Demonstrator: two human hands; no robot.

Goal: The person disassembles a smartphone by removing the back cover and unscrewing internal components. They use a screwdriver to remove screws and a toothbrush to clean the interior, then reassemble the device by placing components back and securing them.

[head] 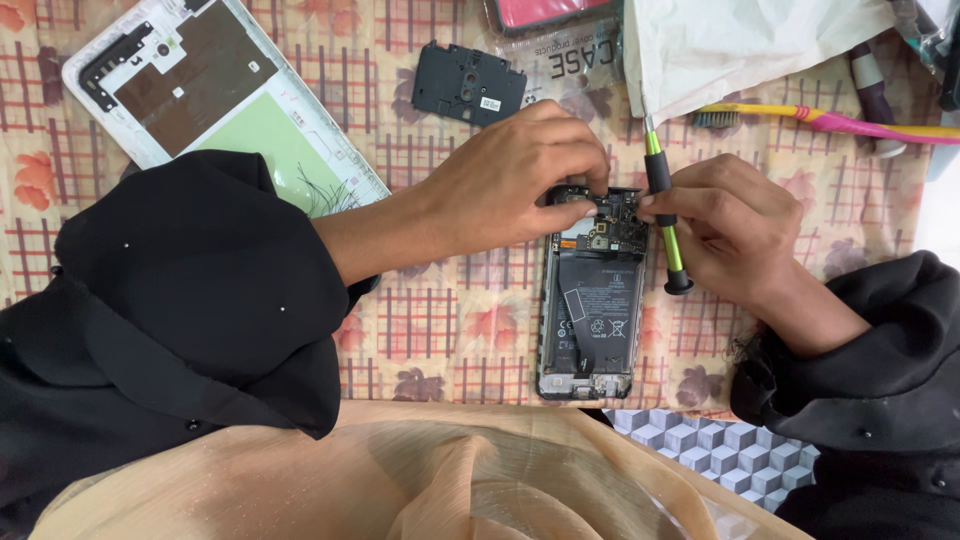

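Your left hand (520, 175) pinches the opened phone's (592, 300) far end, hiding its parts, your right hand (725, 225) grips a green screwdriver (662, 205); a black cover plate (468, 84) and toothbrush (810, 118) lie beyond.

This looks like a small phone repair spot set up at home. A counter (440, 330) under a flowered, checked cloth carries an opened phone (590, 300), a detached white back cover (215, 95), a black inner cover plate (468, 85), a screwdriver (663, 205), a toothbrush (830, 120) and a packaged phone case (560, 30).

Phone (590, 310) between hands, cover (468, 83) behind
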